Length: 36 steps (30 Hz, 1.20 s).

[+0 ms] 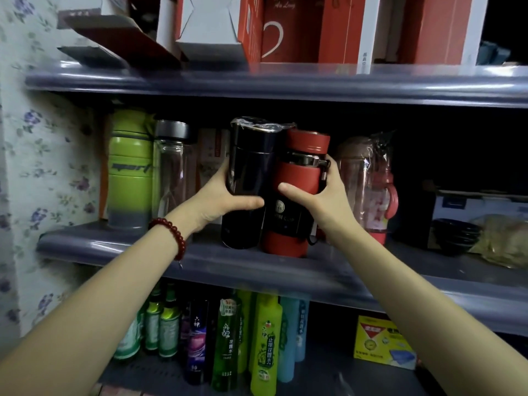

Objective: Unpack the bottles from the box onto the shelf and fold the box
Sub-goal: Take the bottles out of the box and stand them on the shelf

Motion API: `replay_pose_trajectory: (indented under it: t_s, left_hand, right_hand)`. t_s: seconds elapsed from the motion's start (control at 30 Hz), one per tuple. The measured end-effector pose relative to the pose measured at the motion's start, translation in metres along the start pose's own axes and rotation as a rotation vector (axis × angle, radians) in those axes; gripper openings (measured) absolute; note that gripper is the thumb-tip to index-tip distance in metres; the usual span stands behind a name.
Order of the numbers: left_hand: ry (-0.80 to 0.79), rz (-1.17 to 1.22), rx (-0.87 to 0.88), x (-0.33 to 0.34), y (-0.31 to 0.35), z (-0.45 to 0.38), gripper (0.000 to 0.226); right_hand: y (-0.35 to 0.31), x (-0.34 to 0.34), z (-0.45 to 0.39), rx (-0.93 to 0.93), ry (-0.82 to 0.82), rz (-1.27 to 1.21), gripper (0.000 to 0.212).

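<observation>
Lower shelf items: nearest us, below our forearms, green and yellow plastic bottles (228, 335) with printed labels and a yellow carton (380, 341); their bases are cut off by the frame edge.
Left wrist: a bracelet (173, 232) of round dark red beads.
Left hand: our left hand (220, 195) is wrapped round the black bottle (251, 181), thumb across its front; the fingers are hidden behind it.
Right hand: our right hand (320, 192) grips the red bottle (294, 201), thumb on the front, fingers curled round its right side.
Task bottles: both stand on the middle shelf (200, 258), touching each other. The black one is glossy and cylindrical, its top in crinkled clear film; the red one has a matte sleeve, a metal band below the cap, and a dark label we can read only in part.
Box: we cannot pick out the emptied one.
Neighbours: to the left a green sport flask (131, 170) and a clear bottle (174, 167) with a grey lid; to the right a pink translucent bottle (368, 184) in film.
Dim right end: stacked dark bowls (454, 235) — hard to make out.
Top shelf: red and white cartons (257, 27), cut off above.
</observation>
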<state>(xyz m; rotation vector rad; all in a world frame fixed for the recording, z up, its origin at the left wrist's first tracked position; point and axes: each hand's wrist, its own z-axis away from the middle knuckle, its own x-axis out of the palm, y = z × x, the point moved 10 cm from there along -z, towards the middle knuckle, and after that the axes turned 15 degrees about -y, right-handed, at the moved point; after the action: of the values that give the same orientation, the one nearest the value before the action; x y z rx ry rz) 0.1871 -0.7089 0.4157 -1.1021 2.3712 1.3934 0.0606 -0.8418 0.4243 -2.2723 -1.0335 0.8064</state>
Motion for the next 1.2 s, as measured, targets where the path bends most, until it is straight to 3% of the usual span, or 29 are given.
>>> replay_pose_trajectory:
  t_s: [0.2, 0.33, 0.4, 0.63, 1.07, 1.2]
  left_hand:
    - [-0.055, -0.033, -0.187, 0.01, -0.042, 0.008, 0.085]
    - [0.017, -0.033, -0.241, -0.001, -0.05, 0.011, 0.063]
    - [0.038, -0.008, -0.279, -0.005, -0.057, 0.014, 0.063]
    - [-0.039, 0.025, -0.387, -0.012, -0.061, 0.018, 0.091]
    - [-0.043, 0.172, -0.347, -0.007, -0.071, 0.025, 0.068]
    - [-0.027, 0.175, -0.374, -0.006, -0.073, 0.027, 0.081]
  right_hand:
    - [0.036, 0.01, 0.011, 0.141, -0.078, -0.001, 0.106]
    - [0.047, 0.014, 0.004, 0.202, -0.127, -0.018, 0.114]
    - [0.051, 0.014, 0.005, 0.23, -0.129, -0.053, 0.117]
    - [0.057, 0.025, 0.005, 0.256, -0.206, -0.218, 0.095]
    - [0.055, 0.039, 0.005, 0.278, -0.241, -0.213, 0.092]
    - [0.057, 0.039, 0.006, 0.28, -0.237, -0.207, 0.092]
